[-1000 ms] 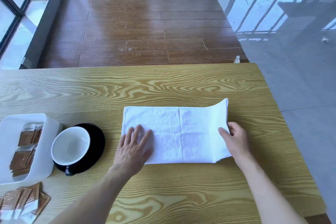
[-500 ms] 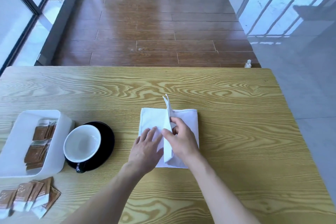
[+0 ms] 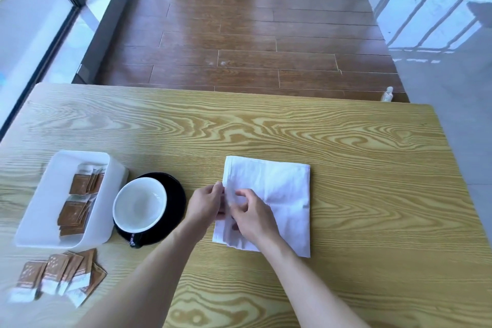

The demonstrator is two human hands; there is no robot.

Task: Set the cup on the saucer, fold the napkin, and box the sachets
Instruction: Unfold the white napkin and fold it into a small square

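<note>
A white napkin (image 3: 282, 194) lies folded into a near square at the middle of the wooden table (image 3: 346, 141). My left hand (image 3: 206, 204) and my right hand (image 3: 254, 214) both pinch its left edge. To their left a cup (image 3: 139, 204), white inside, stands on a black saucer (image 3: 175, 194). A white box (image 3: 50, 192) at the far left holds several brown sachets (image 3: 80, 200). More brown sachets (image 3: 58, 274) lie loose on the table in front of the box.
The table's far edge and right edge border a wooden floor (image 3: 253, 21) and grey tiles. A small white bottle (image 3: 387, 93) stands on the floor past the far edge. A window frame runs along the left.
My right hand carried the napkin's right half over to the left, halving the long strip into a near square. Both hands now meet at its left edge.
</note>
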